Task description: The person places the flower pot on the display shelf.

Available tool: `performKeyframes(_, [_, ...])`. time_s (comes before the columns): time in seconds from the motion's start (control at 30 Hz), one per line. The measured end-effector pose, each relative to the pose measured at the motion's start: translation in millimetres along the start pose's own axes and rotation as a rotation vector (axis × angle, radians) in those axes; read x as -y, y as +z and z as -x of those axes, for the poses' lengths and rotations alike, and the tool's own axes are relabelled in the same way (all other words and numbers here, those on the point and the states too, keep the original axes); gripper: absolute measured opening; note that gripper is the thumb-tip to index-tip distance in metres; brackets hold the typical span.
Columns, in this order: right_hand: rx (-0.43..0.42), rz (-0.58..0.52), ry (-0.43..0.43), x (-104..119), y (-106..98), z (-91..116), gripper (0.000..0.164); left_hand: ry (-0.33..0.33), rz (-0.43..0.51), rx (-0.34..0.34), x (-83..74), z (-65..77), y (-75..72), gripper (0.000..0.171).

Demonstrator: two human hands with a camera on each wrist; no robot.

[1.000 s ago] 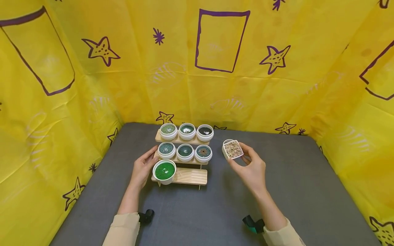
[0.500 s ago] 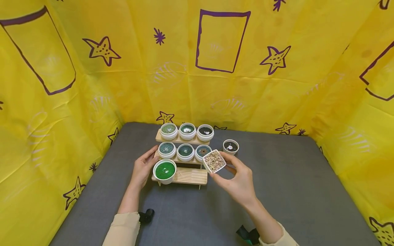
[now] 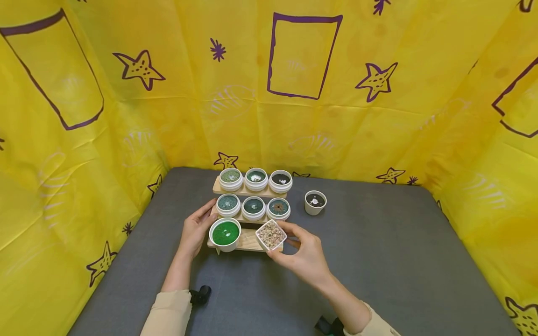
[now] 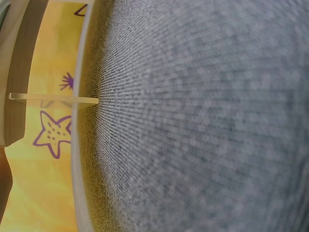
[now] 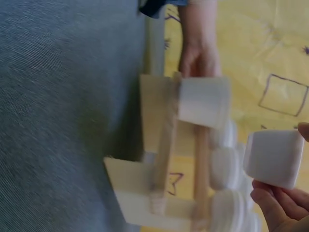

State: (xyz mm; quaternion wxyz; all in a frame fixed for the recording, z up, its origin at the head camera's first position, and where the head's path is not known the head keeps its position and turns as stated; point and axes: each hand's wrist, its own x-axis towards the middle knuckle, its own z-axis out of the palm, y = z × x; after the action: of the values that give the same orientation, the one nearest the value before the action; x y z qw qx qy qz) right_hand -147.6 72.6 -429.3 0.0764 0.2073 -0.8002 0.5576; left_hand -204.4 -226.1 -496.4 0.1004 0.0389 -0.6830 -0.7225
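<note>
My right hand (image 3: 306,254) pinches a small square white cup (image 3: 271,235) filled with beige, gravel-like bits. In the head view the cup overlaps the right part of the bottom shelf of a three-tier wooden stand (image 3: 248,240). A gap shows between cup and shelf in the right wrist view. My left hand (image 3: 195,232) holds the left end of the stand, thumb by the middle shelf. Beside that hand, a round white cup with bright green contents (image 3: 225,233) stands on the bottom shelf. The left wrist view shows mostly grey cloth.
Several round white jars with green, blue-green and dark contents fill the top and middle shelves, among them a jar with a brown star-like shape (image 3: 278,207). Right of the stand, a white cup with dark contents (image 3: 315,201) sits on the grey table (image 3: 378,242). Yellow patterned cloth (image 3: 244,130) surrounds the table.
My right hand has carried the square cup left and nearer, from beside the dark-filled cup to over the bottom shelf. That dark-filled cup is now uncovered. The left hand stays put.
</note>
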Motion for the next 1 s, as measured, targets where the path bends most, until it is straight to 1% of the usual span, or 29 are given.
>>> performKeyframes(0.13, [0.035, -0.010, 0.037, -6.3, 11.0, -1.0, 0.057, -0.009, -0.008, -0.005, -1.1, 0.0, 0.0, 0.055])
performKeyframes(0.23, [0.054, -0.004, 0.040, -11.6, 19.5, -2.5, 0.055, -0.019, -0.014, -0.004, -1.9, -0.3, 0.2, 0.055])
performKeyframes(0.37, [0.061, 0.030, 0.043, -17.6, 28.8, -5.4, 0.055, -0.033, -0.016, -0.003, -1.9, -0.5, -0.2, 0.053])
performKeyframes(0.47, [0.056, 0.048, 0.064, -21.6, 35.1, -7.6, 0.055, -0.042, -0.020, 0.002, -2.0, -0.5, -0.8, 0.052])
performKeyframes(0.6, [0.061, 0.055, 0.079, -27.8, 43.0, -10.0, 0.056, -0.045, -0.024, 0.004, -2.3, 0.0, -1.0, 0.052])
performKeyframes(0.8, [0.080, 0.019, 0.086, -34.3, 50.3, -12.0, 0.056, -0.032, -0.004, 0.003, -0.2, 0.0, -0.8, 0.053])
performKeyframes(1.0, [0.087, 0.011, 0.098, -36.4, 53.0, -12.8, 0.057, -0.024, -0.003, -0.006, -0.2, -0.5, -0.2, 0.054])
